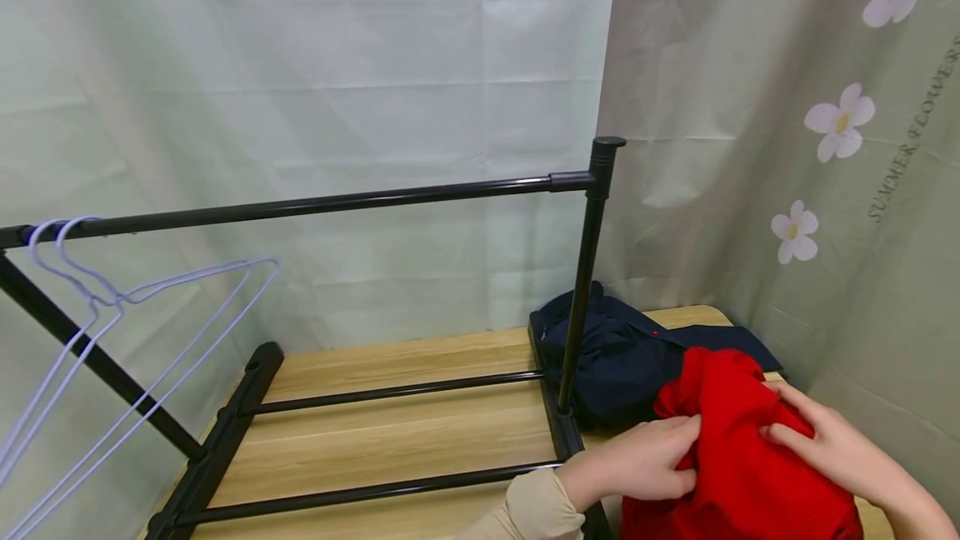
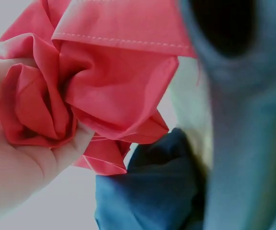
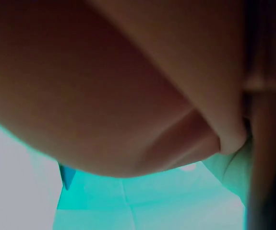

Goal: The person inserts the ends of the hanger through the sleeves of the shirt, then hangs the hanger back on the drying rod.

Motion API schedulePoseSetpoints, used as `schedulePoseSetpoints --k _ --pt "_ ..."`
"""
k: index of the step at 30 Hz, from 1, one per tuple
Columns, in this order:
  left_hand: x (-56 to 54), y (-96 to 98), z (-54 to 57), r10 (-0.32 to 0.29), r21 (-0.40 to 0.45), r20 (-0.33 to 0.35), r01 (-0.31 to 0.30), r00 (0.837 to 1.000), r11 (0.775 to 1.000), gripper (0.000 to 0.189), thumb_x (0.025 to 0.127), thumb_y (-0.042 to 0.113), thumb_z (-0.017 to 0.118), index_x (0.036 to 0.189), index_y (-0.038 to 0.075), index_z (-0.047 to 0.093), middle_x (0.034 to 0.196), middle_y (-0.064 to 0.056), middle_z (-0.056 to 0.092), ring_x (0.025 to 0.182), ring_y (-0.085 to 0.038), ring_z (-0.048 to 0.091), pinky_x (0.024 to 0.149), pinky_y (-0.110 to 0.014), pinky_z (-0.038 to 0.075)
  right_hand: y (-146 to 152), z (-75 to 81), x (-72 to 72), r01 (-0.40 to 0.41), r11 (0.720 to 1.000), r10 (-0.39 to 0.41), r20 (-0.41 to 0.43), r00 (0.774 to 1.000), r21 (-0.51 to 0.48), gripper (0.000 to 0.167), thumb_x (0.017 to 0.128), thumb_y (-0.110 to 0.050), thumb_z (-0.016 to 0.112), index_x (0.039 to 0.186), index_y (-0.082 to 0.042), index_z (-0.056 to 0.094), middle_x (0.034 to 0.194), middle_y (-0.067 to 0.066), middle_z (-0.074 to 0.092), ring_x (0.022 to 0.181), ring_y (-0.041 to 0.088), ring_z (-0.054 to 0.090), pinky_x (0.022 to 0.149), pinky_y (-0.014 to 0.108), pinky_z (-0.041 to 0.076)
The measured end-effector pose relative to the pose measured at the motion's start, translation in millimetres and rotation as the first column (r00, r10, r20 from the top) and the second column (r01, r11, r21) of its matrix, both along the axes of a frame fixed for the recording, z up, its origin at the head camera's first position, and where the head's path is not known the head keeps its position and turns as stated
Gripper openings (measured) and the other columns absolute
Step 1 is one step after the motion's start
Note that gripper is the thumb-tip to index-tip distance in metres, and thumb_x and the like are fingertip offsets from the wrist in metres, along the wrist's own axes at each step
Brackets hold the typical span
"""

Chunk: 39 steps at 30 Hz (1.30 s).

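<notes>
A bunched red garment (image 1: 738, 457) is between both hands at the lower right of the head view. My left hand (image 1: 641, 457) grips its left side. In the left wrist view the red cloth (image 2: 114, 91) is gathered in folds against the palm, with a stitched seam across the top. My right hand (image 1: 836, 444) holds the garment's right side, thumb on the front and fingertips partly hidden by the cloth. A dark, blurred surface fills most of the right wrist view. Behind the garment lies a heap of navy clothing (image 1: 622, 357).
A black clothes rack (image 1: 360, 205) stands on the wooden tabletop (image 1: 397, 432), its right post (image 1: 585, 298) close to the left hand. Lilac wire hangers (image 1: 187, 277) hang at the rail's left end. Pale curtains (image 1: 375, 90) surround the table.
</notes>
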<state>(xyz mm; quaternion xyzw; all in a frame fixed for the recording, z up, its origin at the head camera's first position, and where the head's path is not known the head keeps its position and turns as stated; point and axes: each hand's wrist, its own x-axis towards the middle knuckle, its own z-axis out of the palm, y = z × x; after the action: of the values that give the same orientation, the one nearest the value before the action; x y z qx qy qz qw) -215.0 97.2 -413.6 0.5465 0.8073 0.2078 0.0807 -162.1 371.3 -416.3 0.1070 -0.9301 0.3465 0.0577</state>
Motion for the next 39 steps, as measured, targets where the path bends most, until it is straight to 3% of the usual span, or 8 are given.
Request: schedulePoseSetpoints --k 3,6,14,20,28,34,39 --pt "1.1 -0.7 6.7 0.006 0.007 -0.010 -0.005 1.000 1.000 0.035 0.095 0.015 0.061 0.127 0.018 0.048 0.113 0.013 0.054 0.095 0.008 0.046 0.083 -0.003 0.034 -1 3.1 0.7 0.000 1.000 -0.001 -0.048 0.999 -0.024 0.046 0.099 -0.014 0.066 0.138 0.001 0.048 0.120 -0.022 0.055 0.094 -0.006 0.055 0.070 0.024 0.050" --pt "3.7 -2.6 15.1 0.011 0.005 -0.022 -0.011 1.000 1.000 0.028 0.095 0.016 0.062 0.119 0.018 0.049 0.106 0.014 0.052 0.090 0.006 0.046 0.079 -0.004 0.035 -2 7.3 2.0 -0.021 0.999 0.017 -0.095 0.995 -0.040 0.041 0.099 -0.011 0.065 0.136 -0.003 0.051 0.117 -0.030 0.053 0.096 -0.005 0.055 0.071 0.023 0.049" --pt "8.6 -19.6 38.0 -0.008 0.024 -0.110 0.011 0.994 1.000 0.017 0.097 0.017 0.063 0.103 0.018 0.047 0.095 0.012 0.048 0.081 0.003 0.044 0.071 -0.005 0.034 -13 22.7 -1.2 -0.073 0.995 0.064 -0.122 0.990 -0.070 0.038 0.100 -0.007 0.062 0.136 -0.010 0.052 0.115 -0.022 0.060 0.094 -0.001 0.058 0.071 0.024 0.049" --pt "11.2 -43.4 47.1 -0.001 0.099 -0.120 0.013 0.993 0.995 0.017 0.096 0.015 0.064 0.099 0.018 0.047 0.089 0.009 0.048 0.076 0.001 0.042 0.066 -0.006 0.034 -34 32.4 -6.0 -0.205 0.974 0.184 -0.186 0.965 -0.098 0.039 0.100 0.000 0.057 0.137 -0.010 0.051 0.118 -0.017 0.061 0.097 0.002 0.059 0.075 0.022 0.049" --pt "15.6 -81.0 59.1 0.035 0.195 -0.139 -0.007 0.990 0.981 0.024 0.097 0.015 0.063 0.120 0.013 0.056 0.104 0.009 0.056 0.087 0.001 0.048 0.079 -0.004 0.037 -71 49.3 -16.9 -0.298 0.943 0.261 -0.225 0.939 -0.147 0.037 0.099 0.002 0.056 0.132 -0.016 0.054 0.113 -0.007 0.062 0.096 0.008 0.060 0.075 0.025 0.049" --pt "17.7 -108.0 64.6 0.040 0.259 -0.150 0.000 0.988 0.966 0.031 0.096 0.012 0.064 0.126 0.010 0.059 0.112 0.005 0.062 0.093 0.002 0.051 0.084 -0.006 0.040 -95 55.3 -27.1 -0.395 0.906 0.341 -0.290 0.894 -0.152 0.041 0.096 0.008 0.055 0.131 -0.014 0.054 0.109 -0.005 0.065 0.091 0.010 0.062 0.074 0.025 0.049" --pt "20.3 -135.2 69.2 0.034 0.347 -0.078 -0.005 0.996 0.938 0.031 0.097 0.010 0.065 0.127 0.010 0.061 0.116 0.004 0.064 0.098 0.001 0.054 0.087 -0.011 0.044 -117 56.7 -35.8 -0.437 0.882 0.367 -0.326 0.871 -0.177 0.046 0.093 0.010 0.056 0.133 -0.013 0.054 0.111 -0.006 0.064 0.093 0.010 0.061 0.077 0.024 0.048"
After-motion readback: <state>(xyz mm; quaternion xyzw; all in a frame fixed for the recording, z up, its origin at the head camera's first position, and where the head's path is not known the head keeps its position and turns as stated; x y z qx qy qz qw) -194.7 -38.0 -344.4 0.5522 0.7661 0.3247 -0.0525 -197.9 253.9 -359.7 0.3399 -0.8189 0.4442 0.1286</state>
